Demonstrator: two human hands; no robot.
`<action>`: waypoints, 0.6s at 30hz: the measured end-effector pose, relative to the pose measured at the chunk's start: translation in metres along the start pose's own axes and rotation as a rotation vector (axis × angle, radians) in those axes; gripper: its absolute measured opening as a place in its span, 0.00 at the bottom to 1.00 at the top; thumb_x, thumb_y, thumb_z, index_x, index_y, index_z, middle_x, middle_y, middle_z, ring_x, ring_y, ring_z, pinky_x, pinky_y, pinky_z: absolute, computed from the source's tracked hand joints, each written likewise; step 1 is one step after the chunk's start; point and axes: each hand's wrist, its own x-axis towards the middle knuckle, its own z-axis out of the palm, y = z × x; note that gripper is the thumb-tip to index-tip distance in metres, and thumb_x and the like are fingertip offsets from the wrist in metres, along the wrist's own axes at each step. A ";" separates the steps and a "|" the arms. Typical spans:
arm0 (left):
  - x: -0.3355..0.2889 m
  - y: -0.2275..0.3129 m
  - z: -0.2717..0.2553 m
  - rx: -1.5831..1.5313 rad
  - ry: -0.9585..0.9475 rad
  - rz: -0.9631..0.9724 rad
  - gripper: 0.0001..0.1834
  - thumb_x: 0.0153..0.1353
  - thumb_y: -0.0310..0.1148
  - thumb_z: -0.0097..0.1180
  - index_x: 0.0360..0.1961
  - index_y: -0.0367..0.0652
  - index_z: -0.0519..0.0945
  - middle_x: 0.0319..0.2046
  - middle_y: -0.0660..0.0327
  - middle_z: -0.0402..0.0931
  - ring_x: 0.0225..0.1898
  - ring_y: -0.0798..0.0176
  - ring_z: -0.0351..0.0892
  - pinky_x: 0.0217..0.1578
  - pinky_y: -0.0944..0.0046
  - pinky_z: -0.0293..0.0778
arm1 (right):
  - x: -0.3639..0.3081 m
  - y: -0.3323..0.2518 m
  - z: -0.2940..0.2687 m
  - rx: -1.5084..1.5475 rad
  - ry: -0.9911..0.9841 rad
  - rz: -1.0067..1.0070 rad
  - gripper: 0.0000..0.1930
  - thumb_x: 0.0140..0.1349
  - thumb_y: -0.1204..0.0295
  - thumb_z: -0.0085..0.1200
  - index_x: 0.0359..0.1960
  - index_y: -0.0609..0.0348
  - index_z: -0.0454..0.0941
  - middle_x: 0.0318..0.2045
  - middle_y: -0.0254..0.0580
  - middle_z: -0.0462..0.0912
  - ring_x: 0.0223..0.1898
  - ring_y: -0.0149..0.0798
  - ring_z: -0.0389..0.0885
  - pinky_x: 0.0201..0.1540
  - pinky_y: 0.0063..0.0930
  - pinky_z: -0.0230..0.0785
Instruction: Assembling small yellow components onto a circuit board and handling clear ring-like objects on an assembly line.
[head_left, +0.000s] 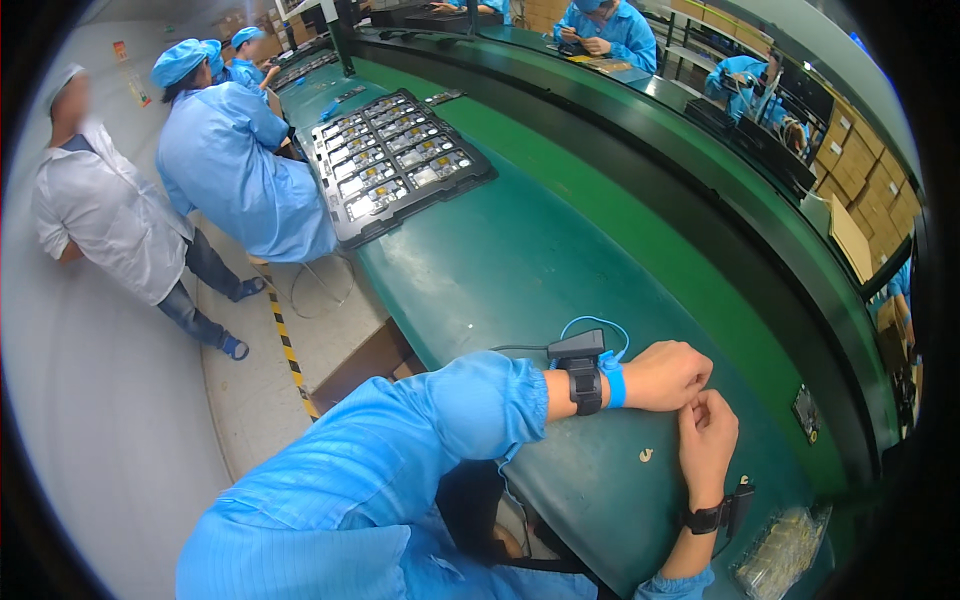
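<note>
My left hand [672,375] and my right hand [708,440] meet above the green table [480,270], fingertips pinched close together. Whatever sits between the fingers is hidden or too small to make out. Around the left wrist are a black strap with a small dark box [578,345] and a blue wristband [613,380] with a thin blue cord. A black strap with a dark box [738,507] circles the right wrist. On the table just below the hands lies a small pale curled piece [646,455]. A clear plastic bag [783,552] of yellowish parts rests beside my right forearm.
A black compartment tray [400,160] with several small boards lies farther up the table. A small dark board [806,413] sits on the green strip to the right. On the left, a person in blue [235,165] sits at the table; one in white [115,215] stands behind.
</note>
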 end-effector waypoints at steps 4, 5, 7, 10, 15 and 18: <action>-0.001 -0.001 0.004 -0.023 0.064 0.035 0.05 0.57 0.28 0.61 0.27 0.40 0.85 0.26 0.47 0.85 0.32 0.38 0.85 0.35 0.44 0.79 | -0.001 -0.001 0.000 0.000 -0.016 0.032 0.08 0.65 0.74 0.64 0.31 0.65 0.78 0.24 0.45 0.77 0.25 0.43 0.75 0.32 0.38 0.66; 0.000 -0.003 0.005 -0.011 0.073 0.047 0.05 0.56 0.28 0.62 0.27 0.39 0.85 0.26 0.47 0.85 0.32 0.38 0.85 0.35 0.45 0.79 | -0.001 -0.002 -0.001 0.000 -0.017 0.046 0.08 0.65 0.74 0.64 0.31 0.65 0.78 0.24 0.44 0.77 0.25 0.42 0.74 0.32 0.38 0.66; 0.001 -0.001 0.006 -0.013 0.077 0.042 0.05 0.56 0.28 0.62 0.27 0.39 0.85 0.26 0.47 0.85 0.32 0.38 0.86 0.35 0.45 0.79 | 0.000 0.000 -0.003 -0.010 -0.023 0.051 0.08 0.65 0.75 0.64 0.31 0.65 0.78 0.23 0.43 0.76 0.25 0.40 0.74 0.32 0.37 0.66; 0.001 0.000 0.003 -0.016 0.020 0.012 0.06 0.61 0.29 0.60 0.30 0.38 0.84 0.29 0.46 0.85 0.35 0.37 0.85 0.36 0.43 0.78 | -0.001 -0.001 -0.004 0.002 -0.021 0.052 0.08 0.65 0.75 0.64 0.32 0.65 0.78 0.23 0.43 0.76 0.25 0.39 0.74 0.32 0.36 0.65; 0.001 0.001 0.005 -0.021 0.025 0.003 0.06 0.60 0.28 0.60 0.30 0.37 0.84 0.29 0.45 0.85 0.35 0.36 0.85 0.37 0.42 0.78 | -0.002 0.004 -0.001 0.013 -0.013 0.035 0.08 0.66 0.75 0.64 0.32 0.65 0.77 0.24 0.42 0.76 0.25 0.38 0.73 0.32 0.35 0.65; 0.001 -0.001 0.008 -0.019 0.083 0.039 0.04 0.56 0.27 0.61 0.27 0.38 0.85 0.26 0.46 0.85 0.32 0.38 0.86 0.35 0.45 0.79 | -0.002 0.000 -0.001 0.021 -0.014 0.039 0.09 0.66 0.76 0.64 0.31 0.65 0.77 0.24 0.42 0.76 0.25 0.39 0.73 0.32 0.35 0.64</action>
